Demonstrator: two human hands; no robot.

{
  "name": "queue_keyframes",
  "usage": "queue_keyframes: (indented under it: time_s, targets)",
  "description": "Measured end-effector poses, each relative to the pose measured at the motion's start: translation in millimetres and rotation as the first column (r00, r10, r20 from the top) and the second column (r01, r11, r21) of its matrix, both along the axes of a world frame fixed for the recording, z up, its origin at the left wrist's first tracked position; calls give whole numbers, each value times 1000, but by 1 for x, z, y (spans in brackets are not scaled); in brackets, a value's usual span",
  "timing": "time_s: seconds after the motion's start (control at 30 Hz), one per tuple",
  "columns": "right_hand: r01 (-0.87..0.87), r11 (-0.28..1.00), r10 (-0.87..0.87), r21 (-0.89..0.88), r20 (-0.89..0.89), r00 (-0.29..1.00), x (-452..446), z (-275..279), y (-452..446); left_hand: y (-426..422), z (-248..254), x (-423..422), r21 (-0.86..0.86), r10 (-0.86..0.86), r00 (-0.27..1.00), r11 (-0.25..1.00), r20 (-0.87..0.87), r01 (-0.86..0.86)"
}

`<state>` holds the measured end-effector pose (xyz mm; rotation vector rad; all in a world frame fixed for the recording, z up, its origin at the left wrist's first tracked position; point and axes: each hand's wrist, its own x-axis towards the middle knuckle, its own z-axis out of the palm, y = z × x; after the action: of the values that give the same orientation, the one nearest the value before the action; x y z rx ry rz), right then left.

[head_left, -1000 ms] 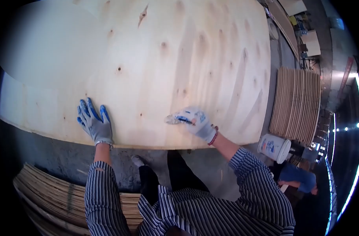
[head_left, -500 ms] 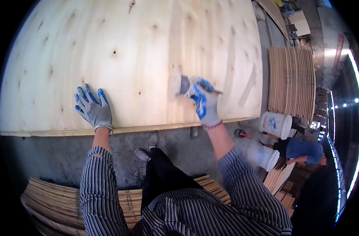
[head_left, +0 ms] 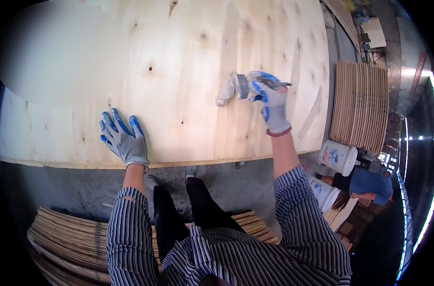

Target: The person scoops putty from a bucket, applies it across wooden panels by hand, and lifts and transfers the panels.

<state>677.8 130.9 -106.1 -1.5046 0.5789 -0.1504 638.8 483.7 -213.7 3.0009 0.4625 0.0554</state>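
Observation:
A large pale plywood sheet [head_left: 188, 100] with knots and filled streaks spreads before me. My left hand [head_left: 126, 138], in a grey glove with blue-coated fingers, lies flat on it near the front edge, fingers spread. My right hand [head_left: 269, 97], gloved alike, is closed around a putty knife [head_left: 242, 86] over the right half of the sheet. A greyish lump of putty [head_left: 226, 93] shows at the blade's left side; I cannot tell whether it sits on the blade or the wood. A dark, slim handle-like piece [head_left: 279, 84] sticks out past my right fingers.
Stacked sheets [head_left: 362, 105] stand beyond the right edge, and another stack [head_left: 74, 236] lies behind me. White buckets [head_left: 338, 157] are on the floor at right, near a bending person in a blue shirt [head_left: 369, 185]. A pale round blur covers the upper left.
My right hand has moved farther from the front edge and to the right with the putty knife. The putty lump now shows clearly. My left hand stays flat while the view shifts slightly.

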Motion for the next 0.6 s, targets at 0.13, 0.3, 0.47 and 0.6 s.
queue_keyframes:
  time_s: [0.13,0.3,0.47,0.6]
  targets:
    - [52,991,-41,-127,82,996,9,-20,-35,0,2,-1,-2,-33,999,999,15,33]
    - [-102,803,52,-588,-102,993,40,-89,-24,0,-2,-2,39,-21,1000,999,0,21]
    - [-476,322,406,-818,-334,850,-9,-51,23,0,-6,-3,35,-22,1000,999,10,21]
    - [-419,174,616,-891,-234,753,-92,-60,27,0,-7,-4,38,-17,1000,999,18,16]
